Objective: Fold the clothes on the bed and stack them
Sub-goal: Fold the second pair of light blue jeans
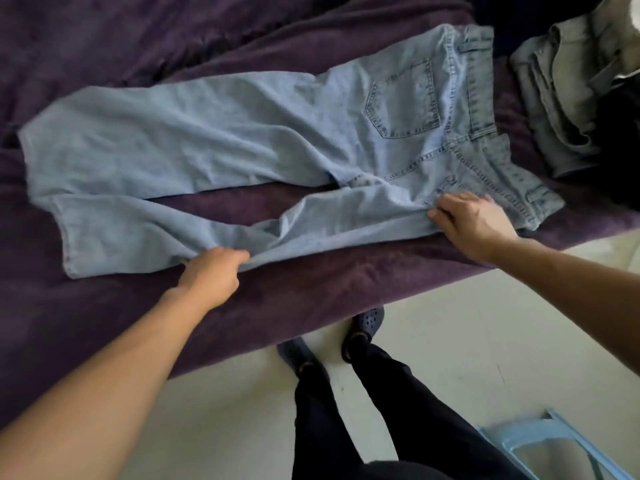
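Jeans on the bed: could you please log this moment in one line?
jeans: spread out, unfolded | left hand: grips near leg's edge | right hand: grips near leg by seat

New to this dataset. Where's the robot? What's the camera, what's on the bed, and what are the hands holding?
There is no machine here: a person is working with bare hands. The single picture comes from a wide-angle camera worn on the person's head. It looks forward and down, so you see their own forearms, legs and shoes.

A pair of light blue jeans lies spread on the purple bed cover, back pocket up and waistband to the right. The left hand grips the edge of the near leg about halfway along. The right hand pinches the same edge up by the seat. A heap of other clothes sits at the far right.
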Tool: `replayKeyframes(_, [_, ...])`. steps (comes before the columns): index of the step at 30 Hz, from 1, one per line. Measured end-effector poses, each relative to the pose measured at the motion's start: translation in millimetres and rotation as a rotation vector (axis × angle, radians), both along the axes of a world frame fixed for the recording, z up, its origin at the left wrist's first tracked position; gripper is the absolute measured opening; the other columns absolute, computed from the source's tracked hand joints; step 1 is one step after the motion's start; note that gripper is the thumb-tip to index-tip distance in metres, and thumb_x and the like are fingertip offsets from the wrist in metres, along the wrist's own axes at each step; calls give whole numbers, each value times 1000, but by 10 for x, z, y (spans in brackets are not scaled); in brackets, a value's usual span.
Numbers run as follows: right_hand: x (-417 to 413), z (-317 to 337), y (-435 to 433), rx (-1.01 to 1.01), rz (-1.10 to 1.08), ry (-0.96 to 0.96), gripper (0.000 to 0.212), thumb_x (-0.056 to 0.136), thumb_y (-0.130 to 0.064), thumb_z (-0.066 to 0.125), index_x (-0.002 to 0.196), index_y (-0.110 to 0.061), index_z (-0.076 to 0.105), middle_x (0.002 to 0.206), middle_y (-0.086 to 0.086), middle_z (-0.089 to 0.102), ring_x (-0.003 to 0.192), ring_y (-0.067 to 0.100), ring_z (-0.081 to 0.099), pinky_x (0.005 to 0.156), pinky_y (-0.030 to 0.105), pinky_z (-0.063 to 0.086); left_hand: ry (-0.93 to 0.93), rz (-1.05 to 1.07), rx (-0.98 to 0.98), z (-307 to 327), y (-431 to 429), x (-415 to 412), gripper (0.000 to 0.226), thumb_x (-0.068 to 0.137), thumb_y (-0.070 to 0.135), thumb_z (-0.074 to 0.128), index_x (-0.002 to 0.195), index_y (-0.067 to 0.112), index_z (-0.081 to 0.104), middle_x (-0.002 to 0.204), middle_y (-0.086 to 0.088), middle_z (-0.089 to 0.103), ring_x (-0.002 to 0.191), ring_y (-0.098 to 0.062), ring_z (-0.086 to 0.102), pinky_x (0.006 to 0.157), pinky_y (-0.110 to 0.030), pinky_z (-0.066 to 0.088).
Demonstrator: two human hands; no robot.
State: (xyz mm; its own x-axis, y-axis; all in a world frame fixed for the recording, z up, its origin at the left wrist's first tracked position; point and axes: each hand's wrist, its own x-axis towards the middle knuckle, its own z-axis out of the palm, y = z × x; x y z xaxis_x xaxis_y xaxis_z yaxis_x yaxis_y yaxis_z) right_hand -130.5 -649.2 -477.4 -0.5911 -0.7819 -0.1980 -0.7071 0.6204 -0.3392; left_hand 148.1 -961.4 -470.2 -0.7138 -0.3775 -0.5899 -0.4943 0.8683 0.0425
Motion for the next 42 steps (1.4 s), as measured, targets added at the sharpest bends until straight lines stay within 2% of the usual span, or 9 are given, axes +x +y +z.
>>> replayKeyframes(6, [229,134,87,706,121,-263,29,88,-48,56,113,-33,63,121,-8,60,110,19,56,90,34,47,-560,-131,51,171,362,516,39,88,10,41,125,18,52,129,-6,51,120,-27,52,95,-37,44])
replayKeyframes(9, [234,162,-222,511,37,-135,17,91,-38,50,92,-28,63,98,-2,66,88,26,62,73,32,50,-549,62,71,98,249,525,34,91,18,42,124,20,52,129,-6,54,117,-27,54,93,-37,46])
replayKeyframes(15, [726,33,-997,5,166,-55,23,94,-20,52,109,-16,69,104,5,66,102,30,59,71,35,46,151,475,-120,-10,-344,566,27,87,10,52,112,13,64,115,-15,58,107,-36,54,86,-45,47])
replayKeyframes(19, [1043,-83,-1541,-152,280,-81,26,88,-12,59,112,-12,69,109,5,69,103,29,61,79,38,49,208,542,-311,-80,-1011,883,41,85,7,55,127,8,56,126,-22,48,116,-42,44,95,-52,40])
replayKeyframes(25, [1673,-360,-2179,-122,358,-108,51,87,-44,63,130,-16,57,122,4,63,114,27,56,88,40,42,217,932,-298,-370,-1904,1402,64,89,29,59,146,15,32,147,-17,35,133,-38,35,107,-51,33])
replayKeyframes(28, [2104,-473,-2439,48,345,-196,61,85,-58,57,133,-20,51,125,1,61,115,24,55,96,39,37,279,937,-163,-589,-2015,1539,42,85,30,64,121,8,58,121,-18,61,109,-36,57,91,-42,46])
replayKeyframes(33, [2384,-376,-2867,-76,8,-118,19,95,-30,52,100,-17,66,88,7,72,85,35,64,81,38,40,592,863,-168,-384,-2165,2109,19,83,22,67,79,4,63,75,-15,64,65,-25,53,63,-32,39])
replayKeyframes(38, [2461,-121,-3693,-147,-36,-12,18,96,-26,50,103,-16,62,103,3,66,101,29,56,88,40,34,119,958,-51,50,-2526,2851,34,77,35,74,64,5,62,60,-10,62,59,-30,59,54,-36,46])
replayKeyframes(42, [2691,-145,-3925,-139,13,64,34,93,-29,53,126,-20,55,131,4,54,120,30,47,96,43,34,74,845,-305,141,-2672,2855,18,81,30,67,94,17,66,88,-13,66,84,-37,62,68,-39,47])
